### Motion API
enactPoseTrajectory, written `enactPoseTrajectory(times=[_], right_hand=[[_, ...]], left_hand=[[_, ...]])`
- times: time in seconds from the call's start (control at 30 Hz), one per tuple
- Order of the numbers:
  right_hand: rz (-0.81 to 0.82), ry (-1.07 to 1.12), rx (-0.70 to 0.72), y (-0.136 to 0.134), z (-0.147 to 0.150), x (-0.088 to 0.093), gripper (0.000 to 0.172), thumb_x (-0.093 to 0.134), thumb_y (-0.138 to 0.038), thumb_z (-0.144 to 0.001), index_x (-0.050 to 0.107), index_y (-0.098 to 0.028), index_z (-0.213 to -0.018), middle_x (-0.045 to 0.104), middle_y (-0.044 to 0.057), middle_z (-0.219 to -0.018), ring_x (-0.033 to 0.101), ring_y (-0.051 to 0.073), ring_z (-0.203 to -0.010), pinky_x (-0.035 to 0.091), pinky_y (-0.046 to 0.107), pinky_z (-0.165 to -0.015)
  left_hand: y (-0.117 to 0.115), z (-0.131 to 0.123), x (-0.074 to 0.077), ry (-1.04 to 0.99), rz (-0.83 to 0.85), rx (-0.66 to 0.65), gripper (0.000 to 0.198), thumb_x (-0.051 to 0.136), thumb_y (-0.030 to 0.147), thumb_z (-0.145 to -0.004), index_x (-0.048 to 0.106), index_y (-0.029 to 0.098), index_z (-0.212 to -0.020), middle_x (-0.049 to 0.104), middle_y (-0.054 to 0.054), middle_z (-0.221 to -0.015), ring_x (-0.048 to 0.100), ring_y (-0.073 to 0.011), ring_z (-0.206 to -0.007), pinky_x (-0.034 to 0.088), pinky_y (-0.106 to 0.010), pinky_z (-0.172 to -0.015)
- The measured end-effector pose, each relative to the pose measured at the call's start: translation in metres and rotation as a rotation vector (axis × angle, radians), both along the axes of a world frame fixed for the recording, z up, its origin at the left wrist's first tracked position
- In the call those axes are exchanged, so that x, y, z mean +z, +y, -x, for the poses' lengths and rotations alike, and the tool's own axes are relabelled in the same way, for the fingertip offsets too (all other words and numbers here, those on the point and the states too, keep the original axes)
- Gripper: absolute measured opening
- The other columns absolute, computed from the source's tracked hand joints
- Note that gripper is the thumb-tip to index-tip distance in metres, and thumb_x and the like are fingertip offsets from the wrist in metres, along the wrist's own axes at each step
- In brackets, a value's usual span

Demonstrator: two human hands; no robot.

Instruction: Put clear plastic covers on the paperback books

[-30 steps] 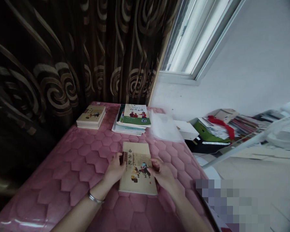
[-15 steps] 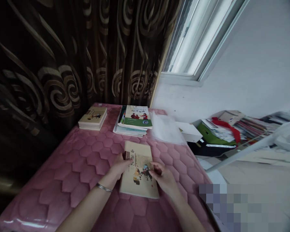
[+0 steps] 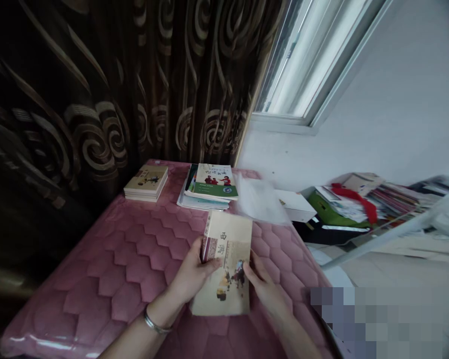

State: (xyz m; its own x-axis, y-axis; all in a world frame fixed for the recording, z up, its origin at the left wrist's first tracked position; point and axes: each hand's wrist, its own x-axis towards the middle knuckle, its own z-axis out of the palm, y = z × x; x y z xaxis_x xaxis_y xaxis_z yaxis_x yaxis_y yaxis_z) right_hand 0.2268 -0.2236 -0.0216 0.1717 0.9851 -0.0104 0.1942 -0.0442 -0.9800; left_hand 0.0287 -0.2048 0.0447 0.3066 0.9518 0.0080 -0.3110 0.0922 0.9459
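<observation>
"What's different from half a second ago?"
"The book [image 3: 230, 247] lay nearly flat then; now it's tilted up and further right, its spine turned into view."
"And the fingers?"
"Both hands grasp it: left hand [image 3: 192, 271] at the spine side, thumb on the cover; right hand [image 3: 265, 286] at the other edge."
"Where is it?"
"Over the near part of the pink table [image 3: 134, 269]. I can't tell whether its lower edge touches."
"How does it look?"
"Beige, closed, with dark characters, a maroon patch and painted figures."
</observation>
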Motion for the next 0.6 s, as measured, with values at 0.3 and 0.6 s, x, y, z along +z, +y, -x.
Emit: enactPoseTrajectory(times=[0.3,0.6], right_hand=[[0.192,0.552,-0.055,-0.016,0.017,0.011,0.050,0.078,-0.060,-0.056,0.071,-0.022,-0.088,0.075,0.006,-0.088,0.070,0.029,-0.087,0.058,0.041,-0.077],[-0.028,0.164,0.210,0.003,0.019,0.073,0.040,0.072,-0.045,-0.070,0.066,-0.016,-0.097,0.072,0.005,-0.083,0.066,0.020,-0.069,0.051,0.028,-0.059]], left_hand=[[-0.019,0.008,0.020,-0.189,0.151,0.038,0.053,0.080,0.029,-0.066,0.052,0.019,-0.109,0.070,-0.007,-0.104,0.066,-0.0215,-0.090,0.052,-0.034,-0.080],[0.012,0.035,-0.008,-0.228,0.336,0.175,0.044,0.086,0.030,-0.056,0.062,0.015,-0.090,0.072,-0.006,-0.088,0.068,-0.0176,-0.076,0.053,-0.027,-0.073]])
